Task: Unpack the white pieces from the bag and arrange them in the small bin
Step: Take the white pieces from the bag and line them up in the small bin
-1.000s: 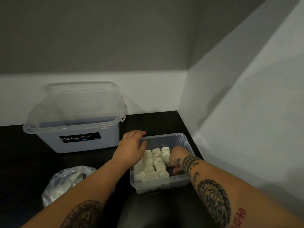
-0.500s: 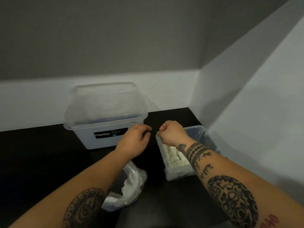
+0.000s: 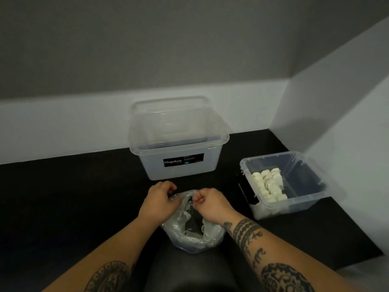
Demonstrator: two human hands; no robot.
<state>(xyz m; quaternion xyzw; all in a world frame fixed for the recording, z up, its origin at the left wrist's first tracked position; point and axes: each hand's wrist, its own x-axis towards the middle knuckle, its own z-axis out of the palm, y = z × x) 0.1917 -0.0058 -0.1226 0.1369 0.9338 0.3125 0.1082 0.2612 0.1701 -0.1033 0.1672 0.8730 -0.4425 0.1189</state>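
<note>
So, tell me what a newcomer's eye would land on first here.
At centre, the left hand and right hand pinch the mouth of a clear bag. To the right, white pieces sit packed in the left side of the small bin. A big clear box stands behind.

The upper half of the frame is filled by a grey wall (image 3: 147,39), edged below by a white band (image 3: 63,127). The lower half is taken up by a black tabletop (image 3: 73,197), closed at the right by a white panel (image 3: 336,112). Everything is dimly, evenly lit.
</note>
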